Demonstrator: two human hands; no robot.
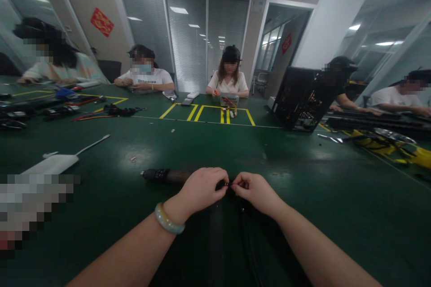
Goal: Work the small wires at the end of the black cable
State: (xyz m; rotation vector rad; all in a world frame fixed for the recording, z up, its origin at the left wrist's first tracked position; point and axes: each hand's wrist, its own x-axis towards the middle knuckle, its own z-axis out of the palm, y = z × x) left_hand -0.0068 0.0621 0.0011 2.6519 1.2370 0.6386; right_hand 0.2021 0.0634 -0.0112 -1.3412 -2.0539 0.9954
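An electric screwdriver (177, 176), with a dark barrel and a black collar and tip, lies on the green table with its tip to the left. My left hand (204, 186) is closed around its right end, and the fingers hide most of that part. Facing it, my right hand (252, 190) pinches a small dark cable end between thumb and fingers. The two sets of fingertips almost meet at a small black piece (227, 184); whether it is joined to the screwdriver I cannot tell. A black cable (248, 244) runs from below my right hand toward the near edge.
A white pouch-like item (50, 164) with a thin stick lies left. Bundled wires (114, 110) are farther back on that side. A black computer case (296, 98) stands at the back right, with yellow-black cables (387, 143) nearby. Several people sit around the table.
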